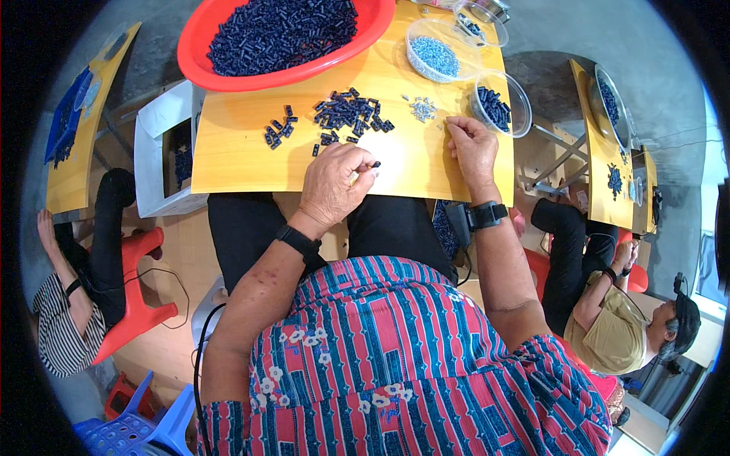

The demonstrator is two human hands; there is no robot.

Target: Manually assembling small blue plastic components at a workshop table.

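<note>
My left hand (334,182) is closed in a pinch over the table's near edge, holding a small dark plastic piece (376,164) between thumb and forefinger. My right hand (473,152) is at the tabletop to the right, thumb and fingertips drawn together; whatever they hold is too small to make out. A little pile of tiny clear pieces (423,109) lies just left of my right fingertips. Beyond my left hand is a loose heap of short dark blue cylindrical pieces (346,111), with a smaller group (280,131) to its left.
A red basin (190,57) full of dark pieces fills the table's far left. Clear tubs stand at the right: one with pale blue bits (433,57), another with dark cylinders (494,106). A white box (152,144) is left of the table. People sit at tables on both sides.
</note>
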